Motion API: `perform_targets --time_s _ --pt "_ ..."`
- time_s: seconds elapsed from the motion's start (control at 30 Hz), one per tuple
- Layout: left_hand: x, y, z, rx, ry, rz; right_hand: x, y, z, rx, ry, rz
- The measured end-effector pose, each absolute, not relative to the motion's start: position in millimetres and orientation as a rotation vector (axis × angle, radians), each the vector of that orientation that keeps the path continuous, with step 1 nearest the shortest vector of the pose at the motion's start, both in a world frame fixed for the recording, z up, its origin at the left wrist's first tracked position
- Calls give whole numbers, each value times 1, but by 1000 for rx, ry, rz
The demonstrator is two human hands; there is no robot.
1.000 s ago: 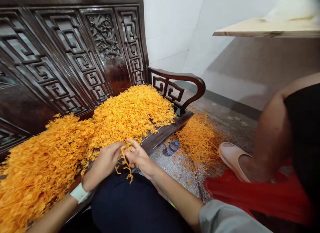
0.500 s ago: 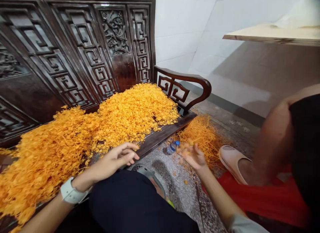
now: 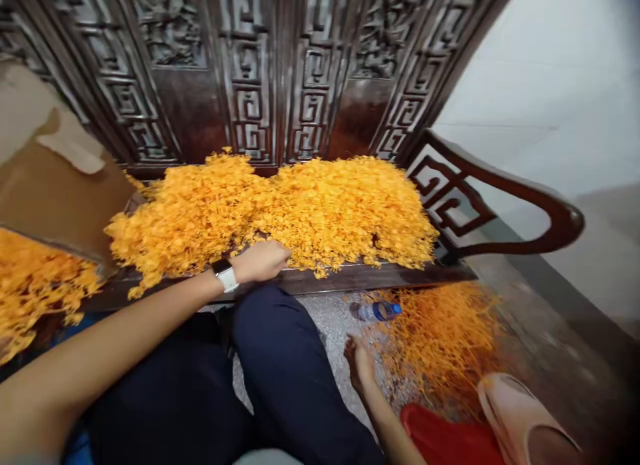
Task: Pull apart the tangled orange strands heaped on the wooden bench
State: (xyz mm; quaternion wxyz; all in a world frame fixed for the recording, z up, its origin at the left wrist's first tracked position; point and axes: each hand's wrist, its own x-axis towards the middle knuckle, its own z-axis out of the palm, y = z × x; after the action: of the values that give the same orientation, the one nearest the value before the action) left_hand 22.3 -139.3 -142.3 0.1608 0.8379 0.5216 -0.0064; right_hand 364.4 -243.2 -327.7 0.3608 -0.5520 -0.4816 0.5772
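Note:
Two heaps of orange flower heads on thin stems, the left heap [image 3: 200,208] and the right heap [image 3: 350,208], lie side by side on the dark wooden bench [image 3: 360,276]. My left hand [image 3: 263,260], with a watch on its wrist, is closed in a fist at the front edge of the heaps, where they meet. Whatever its fingers hold is hidden. Low over the floor, left of a pile of loose orange stems [image 3: 440,338], is my right hand [image 3: 363,362]. Motion smears its fingers. A blue-capped plastic bottle [image 3: 375,310] lies just beyond it.
A cardboard box [image 3: 60,185] stands at the left, with more orange flowers [image 3: 40,285] in front of it. The bench's curved armrest [image 3: 530,202] juts out at the right. Another person's sandalled foot [image 3: 530,418] rests by red material [image 3: 445,435] at the lower right.
My view has swung left, bringing the cardboard box into sight. My left hand has gone from loosely open to closed against the flowers. My right hand has moved lower, nearer my knee.

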Motion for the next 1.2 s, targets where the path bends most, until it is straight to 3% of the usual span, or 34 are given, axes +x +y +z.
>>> perform_targets --time_s 0.13,0.3,0.47,0.6,0.77,0.9,1.2 --pt "-16 -126 -152 2469 1991 -11 325 -188 -268 -1382 -1307 1197" --pt "-67 -127 -179 2301 2400 95 210 -107 -189 -856 -1899 1201" --pt "-87 -133 -195 2230 2399 218 69 -26 -187 -767 -2293 828" --pt "-97 -130 -197 2011 2550 437 16 6 -207 -758 -2377 759" --pt "-108 -126 -199 1868 2555 500 32 25 -195 -776 -2148 859" --pt "-105 -118 -199 1796 2545 539 71 55 -151 -732 -1799 906" --pt "-102 -111 -199 1800 2651 441 180 83 -50 -447 -1571 843"
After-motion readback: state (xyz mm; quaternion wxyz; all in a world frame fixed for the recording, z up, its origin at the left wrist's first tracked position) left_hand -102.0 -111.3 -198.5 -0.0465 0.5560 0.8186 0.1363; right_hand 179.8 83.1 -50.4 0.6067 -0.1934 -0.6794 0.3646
